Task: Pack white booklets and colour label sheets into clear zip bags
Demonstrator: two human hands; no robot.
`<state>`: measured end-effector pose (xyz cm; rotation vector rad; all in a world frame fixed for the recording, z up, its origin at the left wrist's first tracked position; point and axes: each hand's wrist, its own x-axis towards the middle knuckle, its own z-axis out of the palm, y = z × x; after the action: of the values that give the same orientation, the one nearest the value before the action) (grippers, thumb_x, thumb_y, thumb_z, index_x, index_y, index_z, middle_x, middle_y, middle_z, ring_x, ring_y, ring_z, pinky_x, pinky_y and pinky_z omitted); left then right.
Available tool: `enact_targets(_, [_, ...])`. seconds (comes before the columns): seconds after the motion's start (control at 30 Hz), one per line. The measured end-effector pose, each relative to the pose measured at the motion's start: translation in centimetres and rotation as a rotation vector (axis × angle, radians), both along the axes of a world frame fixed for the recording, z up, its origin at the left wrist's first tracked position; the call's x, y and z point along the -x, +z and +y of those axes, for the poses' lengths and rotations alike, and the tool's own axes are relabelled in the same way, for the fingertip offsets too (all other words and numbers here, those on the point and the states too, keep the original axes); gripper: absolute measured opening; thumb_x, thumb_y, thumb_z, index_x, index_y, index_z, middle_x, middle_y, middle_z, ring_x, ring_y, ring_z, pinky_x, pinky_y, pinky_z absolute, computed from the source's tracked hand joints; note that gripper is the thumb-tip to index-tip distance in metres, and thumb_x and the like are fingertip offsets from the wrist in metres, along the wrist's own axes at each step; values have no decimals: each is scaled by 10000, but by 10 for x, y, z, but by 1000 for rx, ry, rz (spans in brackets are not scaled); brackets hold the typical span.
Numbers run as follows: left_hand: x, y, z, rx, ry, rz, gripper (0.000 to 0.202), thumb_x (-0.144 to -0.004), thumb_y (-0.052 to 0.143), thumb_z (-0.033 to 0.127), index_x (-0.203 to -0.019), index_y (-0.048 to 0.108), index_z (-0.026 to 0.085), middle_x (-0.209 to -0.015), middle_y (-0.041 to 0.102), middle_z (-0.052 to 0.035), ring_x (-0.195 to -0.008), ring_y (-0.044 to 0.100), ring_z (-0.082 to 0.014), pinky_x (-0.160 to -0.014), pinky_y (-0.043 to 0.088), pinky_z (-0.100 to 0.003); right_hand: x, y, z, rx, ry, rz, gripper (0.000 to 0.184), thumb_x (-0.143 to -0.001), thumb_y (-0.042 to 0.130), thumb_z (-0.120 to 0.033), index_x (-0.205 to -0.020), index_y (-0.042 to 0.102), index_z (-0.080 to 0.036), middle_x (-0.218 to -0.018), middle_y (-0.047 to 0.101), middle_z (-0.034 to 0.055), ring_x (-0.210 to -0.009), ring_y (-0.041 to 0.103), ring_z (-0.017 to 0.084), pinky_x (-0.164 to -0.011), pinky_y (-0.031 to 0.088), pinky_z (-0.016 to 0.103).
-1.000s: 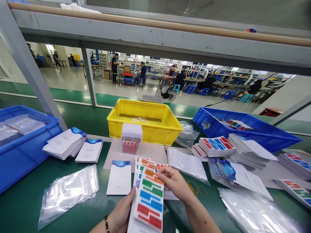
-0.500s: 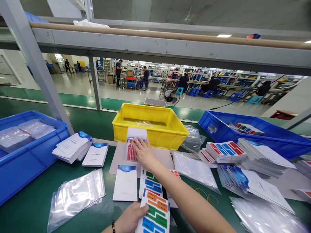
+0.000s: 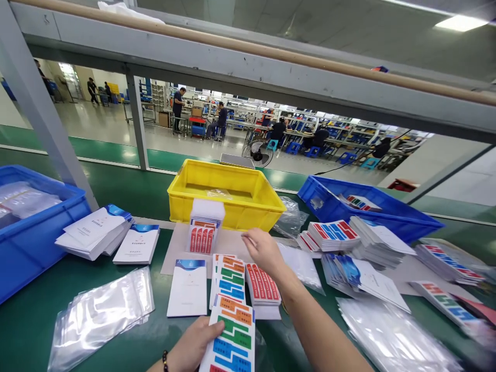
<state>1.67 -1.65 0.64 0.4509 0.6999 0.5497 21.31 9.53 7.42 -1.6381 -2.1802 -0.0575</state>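
My left hand (image 3: 194,341) grips a printed card (image 3: 232,330) with orange, green and blue blocks, thumb on top; whether it is one card or several I cannot tell. My right hand (image 3: 263,253) is above the table, fingers drawn together, with nothing visible in them. Below it lies a stack of red label cards (image 3: 263,284). Similar multicoloured cards (image 3: 231,276) lie just beyond the held one. Against the yellow bin leans a clear bag (image 3: 201,237) with a red-printed card showing at its front. A white booklet (image 3: 187,289) with a blue top lies left of the cards.
A yellow bin (image 3: 228,209) stands at the back, between a blue bin (image 3: 42,232) at left and another blue bin (image 3: 372,206) at right. Booklet stacks (image 3: 96,230), clear bags (image 3: 104,315) and card stacks (image 3: 335,236) cover the sides. A metal beam (image 3: 232,57) crosses overhead.
My right hand has left the bagged cards by the yellow bin and moved right and towards me, its fingers drawing together. The left hand keeps its card. The view has shifted right.
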Motion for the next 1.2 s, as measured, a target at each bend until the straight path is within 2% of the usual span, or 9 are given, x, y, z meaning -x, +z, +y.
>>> enact_targets(0.17, [0,-2,-2,22,-14,22,399,-666,705,353,-928,624,62,-827,720,-147,-739,681,-245,-717,500,-339,-52,-24,-48,97,-196,-42,238,-826,440,-212,-659,606,-174,-660,600,31,-625,571,160,-566,384,251])
enact_targets(0.37, [1,5,1,5,-102,57,391,-671,699,373,-915,632,75,-832,722,-133,-736,680,-223,-698,504,-297,-32,-61,-72,19,-246,-212,253,-774,552,-399,-779,585,-149,-809,599,99,-763,548,227,-663,388,313])
enact_targets(0.57, [-1,10,0,4,-66,114,444,-579,754,416,-849,641,83,-753,727,-116,-658,679,-213,-650,510,-287,-7,-59,-73,80,-256,-280,178,-751,541,-270,-715,611,-111,-755,619,155,-734,564,271,-636,399,349])
enact_targets(0.77, [0,10,2,37,-68,99,464,-610,744,387,-919,608,69,-843,720,-150,-754,681,-239,-705,512,-312,-9,-50,-77,170,-270,-274,217,-786,461,-218,-677,623,-124,-710,632,136,-674,600,236,-586,407,303])
enact_targets(0.9, [4,7,3,41,34,119,414,-654,717,356,-932,582,81,-840,719,-153,-728,685,-259,-689,520,-348,-19,-53,-82,211,-204,-235,163,-675,477,-69,-753,601,-139,-780,632,104,-695,595,210,-594,420,281])
enact_targets(0.97, [5,9,5,48,125,144,366,-660,715,334,-904,581,96,-794,724,-133,-700,687,-264,-670,527,-357,-29,-56,-84,115,-126,-150,225,-636,462,-26,-765,593,-155,-788,629,79,-720,585,198,-631,430,281])
enact_targets(1.07, [4,13,7,82,195,144,334,-678,697,329,-896,595,97,-781,724,-131,-704,686,-274,-670,532,-370,-38,-54,-87,-250,-28,50,225,-714,436,-50,-811,604,-164,-786,627,64,-739,573,187,-668,433,300])
enact_targets(1.13, [1,11,8,92,210,115,354,-708,660,363,-915,609,81,-822,720,-150,-743,683,-282,-705,528,-384,-31,-46,-93,-483,57,144,240,-765,443,-68,-919,603,-158,-842,622,80,-785,565,195,-691,428,323])
enact_targets(1.2, [-1,5,7,68,253,80,371,-725,632,394,-909,624,71,-840,719,-152,-768,677,-286,-741,517,-399,-12,-38,-101,-568,198,166,274,-769,469,-57,-1000,583,-150,-880,613,97,-811,551,203,-699,423,340])
